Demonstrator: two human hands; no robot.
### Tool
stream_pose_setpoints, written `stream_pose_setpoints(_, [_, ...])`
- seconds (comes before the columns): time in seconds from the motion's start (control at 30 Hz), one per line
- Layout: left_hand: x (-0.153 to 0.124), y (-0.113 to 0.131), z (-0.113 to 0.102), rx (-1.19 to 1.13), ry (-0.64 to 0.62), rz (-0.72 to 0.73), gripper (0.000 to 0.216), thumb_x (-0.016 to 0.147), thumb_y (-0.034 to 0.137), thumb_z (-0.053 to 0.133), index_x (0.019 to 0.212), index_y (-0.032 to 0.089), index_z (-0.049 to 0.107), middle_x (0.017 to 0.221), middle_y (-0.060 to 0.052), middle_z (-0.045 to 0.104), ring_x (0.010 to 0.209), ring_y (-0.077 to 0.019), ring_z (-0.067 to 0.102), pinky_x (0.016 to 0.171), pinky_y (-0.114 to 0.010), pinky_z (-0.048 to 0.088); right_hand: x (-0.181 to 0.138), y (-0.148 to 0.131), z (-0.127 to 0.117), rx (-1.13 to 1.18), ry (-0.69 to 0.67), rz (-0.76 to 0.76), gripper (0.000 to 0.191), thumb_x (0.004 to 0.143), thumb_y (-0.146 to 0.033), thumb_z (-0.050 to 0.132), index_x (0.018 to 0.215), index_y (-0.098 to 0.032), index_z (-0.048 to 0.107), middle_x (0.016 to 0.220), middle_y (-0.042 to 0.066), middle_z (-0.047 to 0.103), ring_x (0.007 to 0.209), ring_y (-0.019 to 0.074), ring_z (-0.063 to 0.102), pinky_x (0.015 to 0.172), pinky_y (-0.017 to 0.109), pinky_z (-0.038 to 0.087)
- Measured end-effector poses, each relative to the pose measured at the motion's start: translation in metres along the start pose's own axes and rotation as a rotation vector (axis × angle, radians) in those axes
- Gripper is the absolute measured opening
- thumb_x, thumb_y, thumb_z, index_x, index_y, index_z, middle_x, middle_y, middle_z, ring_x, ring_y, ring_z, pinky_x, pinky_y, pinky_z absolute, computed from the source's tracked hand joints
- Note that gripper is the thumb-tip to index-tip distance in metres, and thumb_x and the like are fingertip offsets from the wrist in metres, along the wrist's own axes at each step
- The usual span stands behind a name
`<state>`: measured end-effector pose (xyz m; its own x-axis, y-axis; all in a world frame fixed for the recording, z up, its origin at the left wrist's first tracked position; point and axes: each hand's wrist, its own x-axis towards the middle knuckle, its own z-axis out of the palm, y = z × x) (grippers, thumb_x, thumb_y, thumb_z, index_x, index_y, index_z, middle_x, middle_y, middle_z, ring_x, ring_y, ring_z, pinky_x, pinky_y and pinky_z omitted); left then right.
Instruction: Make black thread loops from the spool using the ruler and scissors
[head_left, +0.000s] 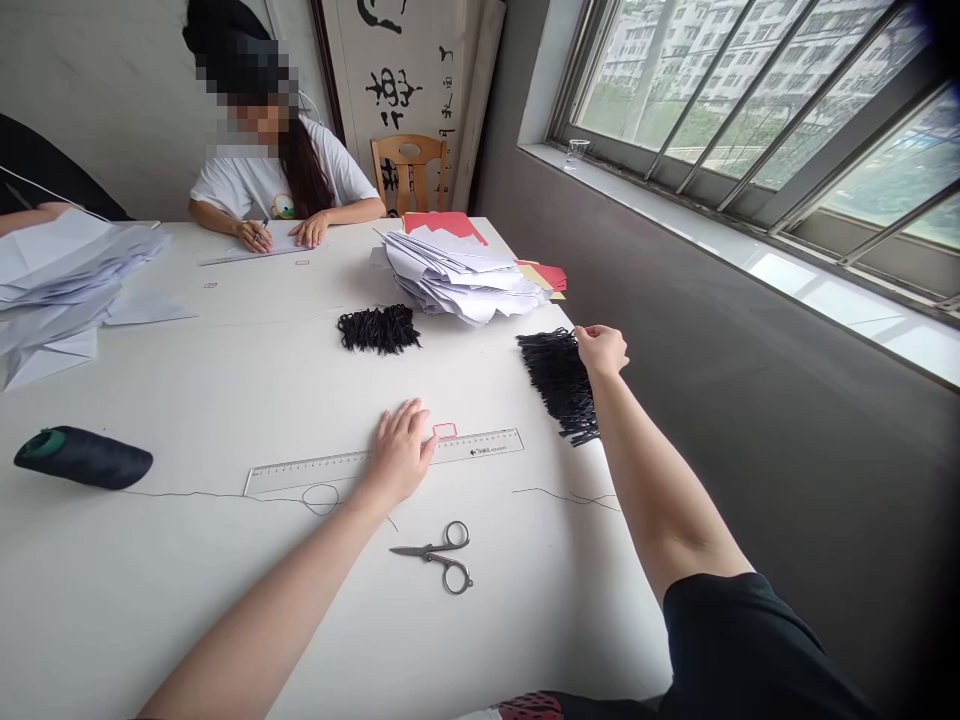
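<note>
My left hand (397, 450) lies flat on a clear plastic ruler (315, 472), fingers apart, with a small red-outlined paper square (444, 430) just beyond the fingertips. My right hand (601, 350) is curled at the top end of a black thread bundle (559, 385) near the table's right edge and appears to pinch it. A second, smaller black thread bundle (379, 329) lies farther up the table. Steel scissors (439, 556) rest below the ruler, nearer me, and touch neither hand.
A person in a white T-shirt (262, 180) writes on paper across the white table (150, 590). A heap of white paper (457, 275) sits on red sheets. A dark thread spool (82, 457) lies left, loose thread runs across the table, and a window is on the right.
</note>
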<state>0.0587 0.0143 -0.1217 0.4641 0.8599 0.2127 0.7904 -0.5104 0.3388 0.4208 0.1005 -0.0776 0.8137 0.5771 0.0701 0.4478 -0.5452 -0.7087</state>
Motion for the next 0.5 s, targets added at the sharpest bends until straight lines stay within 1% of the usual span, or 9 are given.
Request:
stream_pose_setpoints(0.13, [0.000, -0.001, 0.001, 0.006, 0.015, 0.006, 0.036, 0.096, 0.030, 0.043, 0.128, 0.016, 0.053, 0.147, -0.016, 0.047, 0.139, -0.0283, 0.038, 0.115, -0.054, 0.029, -0.008, -0.007, -0.005, 0.009, 0.034, 0.026, 0.036, 0.087, -0.035, 0.053, 0.113, -0.011, 0.060, 0.130, 0.025, 0.050, 0.125, 0.0374, 0.040, 0.101, 0.062, 0.027])
stream_pose_setpoints(0.2, [0.000, -0.002, 0.003, 0.012, 0.021, 0.010, 0.037, 0.096, 0.030, 0.044, 0.128, 0.016, 0.053, 0.146, -0.016, 0.047, 0.139, -0.0286, 0.039, 0.115, -0.054, 0.029, -0.025, -0.019, -0.014, 0.043, 0.074, -0.049, 0.039, 0.091, -0.031, 0.044, 0.124, -0.013, 0.053, 0.140, 0.023, 0.042, 0.129, 0.0335, 0.038, 0.104, 0.057, 0.029])
stream_pose_setpoints(0.23, [0.000, -0.002, 0.003, 0.014, 0.023, 0.013, 0.037, 0.096, 0.031, 0.044, 0.128, 0.016, 0.053, 0.146, -0.016, 0.048, 0.139, -0.0287, 0.039, 0.115, -0.054, 0.028, -0.038, -0.026, -0.021, 0.070, 0.084, -0.124, 0.038, 0.091, -0.025, 0.041, 0.125, -0.014, 0.052, 0.140, 0.020, 0.043, 0.128, 0.0286, 0.041, 0.105, 0.051, 0.032])
stream_pose_setpoints(0.27, [0.000, -0.002, 0.004, 0.014, 0.024, 0.015, 0.037, 0.096, 0.031, 0.044, 0.128, 0.016, 0.053, 0.146, -0.016, 0.048, 0.139, -0.0289, 0.039, 0.115, -0.054, 0.028, -0.055, -0.035, -0.031, 0.098, 0.071, -0.208, 0.035, 0.089, -0.019, 0.039, 0.120, -0.017, 0.055, 0.132, 0.014, 0.052, 0.120, 0.0220, 0.050, 0.103, 0.041, 0.037])
stream_pose_setpoints(0.3, [0.000, -0.003, 0.005, 0.012, 0.024, 0.016, 0.037, 0.096, 0.031, 0.044, 0.128, 0.015, 0.053, 0.146, -0.016, 0.048, 0.139, -0.0289, 0.039, 0.115, -0.054, 0.028, -0.077, -0.043, -0.043, 0.140, 0.020, -0.332, 0.031, 0.085, -0.013, 0.039, 0.107, -0.018, 0.060, 0.115, 0.009, 0.062, 0.104, 0.0166, 0.058, 0.096, 0.034, 0.043])
stream_pose_setpoints(0.37, [0.000, -0.003, 0.007, 0.006, 0.028, 0.015, 0.037, 0.097, 0.030, 0.041, 0.129, 0.015, 0.053, 0.146, -0.016, 0.048, 0.139, -0.0284, 0.039, 0.115, -0.054, 0.027, -0.131, -0.058, -0.073, 0.342, -0.243, -0.848, 0.024, 0.078, -0.007, 0.040, 0.083, -0.016, 0.062, 0.083, 0.005, 0.066, 0.080, 0.0148, 0.062, 0.081, 0.031, 0.050])
stream_pose_setpoints(0.43, [0.000, -0.003, 0.008, 0.000, 0.045, 0.008, 0.036, 0.097, 0.028, 0.040, 0.129, 0.016, 0.052, 0.145, -0.016, 0.048, 0.139, -0.0277, 0.039, 0.115, -0.053, 0.027, -0.191, -0.065, -0.106, 0.494, -0.561, -1.354, 0.025, 0.079, -0.007, 0.042, 0.086, -0.019, 0.063, 0.081, 0.003, 0.067, 0.075, 0.0132, 0.062, 0.072, 0.028, 0.053])
stream_pose_setpoints(0.47, [0.001, -0.003, 0.009, -0.005, 0.055, 0.005, 0.035, 0.097, 0.027, 0.041, 0.128, 0.016, 0.053, 0.145, -0.015, 0.049, 0.138, -0.0274, 0.040, 0.115, -0.052, 0.028, -0.221, -0.064, -0.122, 0.549, -0.678, -1.519, 0.026, 0.081, -0.008, 0.043, 0.089, -0.021, 0.064, 0.082, 0.002, 0.067, 0.076, 0.0137, 0.063, 0.072, 0.029, 0.054])
stream_pose_setpoints(0.5, [0.001, -0.003, 0.009, -0.011, 0.064, 0.003, 0.034, 0.096, 0.026, 0.041, 0.127, 0.016, 0.053, 0.144, -0.015, 0.050, 0.137, -0.0272, 0.041, 0.115, -0.052, 0.028, -0.247, -0.061, -0.135, 0.506, -0.749, -1.601, 0.025, 0.084, -0.013, 0.045, 0.093, -0.023, 0.067, 0.083, 0.003, 0.068, 0.077, 0.0157, 0.064, 0.073, 0.031, 0.056])
